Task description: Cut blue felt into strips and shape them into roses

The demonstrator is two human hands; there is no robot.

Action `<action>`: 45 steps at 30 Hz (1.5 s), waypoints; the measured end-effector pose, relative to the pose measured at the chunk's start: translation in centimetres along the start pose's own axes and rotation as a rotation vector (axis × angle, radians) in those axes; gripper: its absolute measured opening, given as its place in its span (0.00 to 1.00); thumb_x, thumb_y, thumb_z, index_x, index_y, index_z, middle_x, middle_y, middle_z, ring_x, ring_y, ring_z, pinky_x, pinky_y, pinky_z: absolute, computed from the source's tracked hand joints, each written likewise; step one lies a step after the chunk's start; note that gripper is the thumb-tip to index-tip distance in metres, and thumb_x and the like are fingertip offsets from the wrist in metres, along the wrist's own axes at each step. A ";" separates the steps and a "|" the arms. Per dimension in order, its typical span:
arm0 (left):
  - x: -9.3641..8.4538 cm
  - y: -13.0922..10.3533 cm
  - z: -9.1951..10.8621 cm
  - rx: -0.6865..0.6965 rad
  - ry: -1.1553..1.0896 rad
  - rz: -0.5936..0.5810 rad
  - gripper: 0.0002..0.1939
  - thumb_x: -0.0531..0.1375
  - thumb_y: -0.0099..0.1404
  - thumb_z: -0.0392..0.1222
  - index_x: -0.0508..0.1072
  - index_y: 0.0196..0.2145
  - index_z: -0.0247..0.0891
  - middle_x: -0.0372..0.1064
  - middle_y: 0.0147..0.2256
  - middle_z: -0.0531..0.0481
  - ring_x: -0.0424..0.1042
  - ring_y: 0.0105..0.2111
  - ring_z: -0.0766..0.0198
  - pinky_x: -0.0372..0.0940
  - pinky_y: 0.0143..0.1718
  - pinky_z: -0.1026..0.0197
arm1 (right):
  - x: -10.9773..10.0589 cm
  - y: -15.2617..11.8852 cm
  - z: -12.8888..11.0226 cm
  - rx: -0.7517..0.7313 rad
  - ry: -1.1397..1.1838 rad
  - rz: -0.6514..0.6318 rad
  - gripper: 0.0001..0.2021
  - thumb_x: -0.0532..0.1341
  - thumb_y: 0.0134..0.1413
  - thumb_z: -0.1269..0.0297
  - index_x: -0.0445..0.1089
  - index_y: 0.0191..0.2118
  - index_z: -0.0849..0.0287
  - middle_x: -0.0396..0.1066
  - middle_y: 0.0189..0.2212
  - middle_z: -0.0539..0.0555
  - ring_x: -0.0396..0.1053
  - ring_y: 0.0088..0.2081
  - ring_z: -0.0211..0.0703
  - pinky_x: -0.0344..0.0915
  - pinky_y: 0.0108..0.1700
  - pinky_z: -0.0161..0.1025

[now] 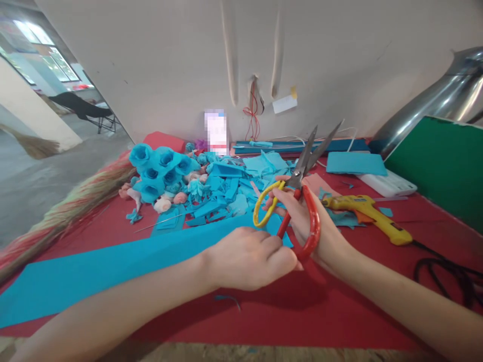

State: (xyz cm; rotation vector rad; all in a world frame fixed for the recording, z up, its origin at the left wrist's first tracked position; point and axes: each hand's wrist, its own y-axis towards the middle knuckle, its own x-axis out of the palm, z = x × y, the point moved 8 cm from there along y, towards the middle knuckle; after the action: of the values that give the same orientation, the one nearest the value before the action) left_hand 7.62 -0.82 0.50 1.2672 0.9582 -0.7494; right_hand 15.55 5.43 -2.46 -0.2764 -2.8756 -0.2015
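Note:
Scissors [298,176] with one yellow and one red handle point up and away, their blades parted. My left hand [252,259] is closed in a fist at the lower end of the red handle. My right hand [298,213] is behind the handles, its fingers closed at the yellow loop near the pivot; part of it is hidden by the red loop. Beneath and left of my hands lies a long blue paper strip [113,261], its right end partly covered by my left hand. Behind are blue paper scraps [222,191].
Blue paper flowers [158,168] and small pink ones [164,203] cluster at left on the red tabletop [339,317]. A yellow glue gun [370,211] with a black cord lies right. Behind it are folded blue paper [356,163] and a green board [441,171]. A phone [216,131] leans on the wall.

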 end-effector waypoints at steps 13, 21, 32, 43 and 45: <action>0.7 0.0 -2.8 -0.535 -0.670 -0.038 0.17 0.48 0.68 0.46 0.56 0.23 0.37 0.50 0.17 0.58 0.49 0.16 0.72 0.44 0.19 0.66 | 0.0 0.4 1.2 0.028 -0.073 -0.014 0.10 0.56 0.52 0.55 0.57 0.37 0.51 0.57 0.24 0.45 0.59 0.21 0.33 0.59 0.20 0.33; 1.0 0.0 -3.1 -0.508 -0.928 0.031 0.16 0.44 0.68 0.41 0.54 0.22 0.38 0.52 0.18 0.57 0.52 0.19 0.71 0.51 0.22 0.67 | -0.1 0.7 0.3 -0.004 -0.155 0.007 0.08 0.54 0.54 0.54 0.58 0.37 0.50 0.57 0.21 0.44 0.57 0.18 0.33 0.56 0.18 0.33; 1.6 0.1 -12.2 -0.603 -0.574 -0.041 0.13 0.45 0.67 0.40 0.66 0.32 0.33 0.60 0.22 0.54 0.59 0.22 0.71 0.56 0.23 0.70 | -3.5 3.2 -5.0 -0.017 -0.158 0.114 0.05 0.60 0.49 0.59 0.65 0.30 0.53 0.63 0.22 0.48 0.65 0.23 0.38 0.65 0.19 0.35; 1.4 3.6 -17.5 -0.615 -0.244 0.023 0.12 0.57 0.58 0.40 0.76 0.26 0.30 0.73 0.27 0.44 0.70 0.28 0.60 0.63 0.33 0.62 | -4.3 3.3 -6.0 -0.019 -0.205 0.104 0.05 0.57 0.52 0.60 0.65 0.32 0.54 0.64 0.21 0.48 0.65 0.21 0.35 0.62 0.16 0.31; 1.3 3.8 -17.5 -0.579 -0.222 0.030 0.12 0.59 0.56 0.37 0.75 0.37 0.32 0.72 0.39 0.43 0.70 0.36 0.58 0.63 0.39 0.61 | -4.1 3.4 -6.0 -0.004 -0.209 0.094 0.05 0.58 0.52 0.60 0.65 0.31 0.54 0.64 0.20 0.47 0.65 0.19 0.35 0.63 0.16 0.32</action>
State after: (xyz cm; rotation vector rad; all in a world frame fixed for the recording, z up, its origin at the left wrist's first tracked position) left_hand 8.54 17.13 0.39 0.6764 0.8856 -0.5208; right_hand 21.54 7.07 2.60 -0.4576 -3.0588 -0.1707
